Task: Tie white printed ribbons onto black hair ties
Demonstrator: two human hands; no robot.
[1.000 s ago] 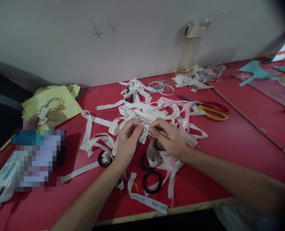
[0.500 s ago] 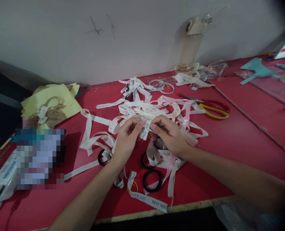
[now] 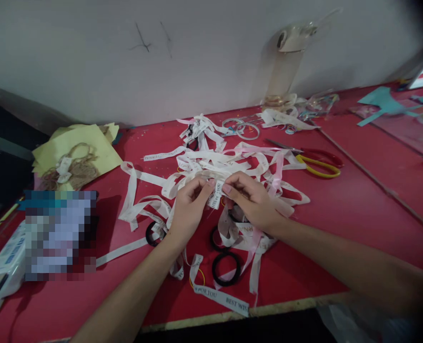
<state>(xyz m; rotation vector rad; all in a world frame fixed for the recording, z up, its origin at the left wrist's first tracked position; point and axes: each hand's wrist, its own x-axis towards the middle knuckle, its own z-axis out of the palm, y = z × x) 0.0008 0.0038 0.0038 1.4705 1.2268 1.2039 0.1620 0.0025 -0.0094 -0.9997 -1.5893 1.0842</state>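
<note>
A short white ribbon [image 3: 216, 196] printed with dark letters is stretched between my two hands at the middle of the table. My left hand [image 3: 194, 196] pinches its left side between thumb and finger. On the other side, my right hand [image 3: 245, 191] grips the ribbon the same way. Beneath and behind them lies a tangle of printed white ribbons [image 3: 229, 164] with a pink ribbon [image 3: 277, 170] among them. Several black hair ties lie close to my wrists, one black hair tie [image 3: 226, 284] nearest the front edge.
Scissors [image 3: 318, 165] with red and yellow handles lie right of the ribbons. A clear bottle [image 3: 285, 71] stands against the wall. At left are yellow paper sheets [image 3: 106, 152] with twine [image 3: 81, 169] on top. A thin stick [image 3: 372, 176] crosses the right side.
Both hands stay pinched on the printed ribbon, and its lower end has turned slightly. The view has shifted a little; nothing else visibly moves.
</note>
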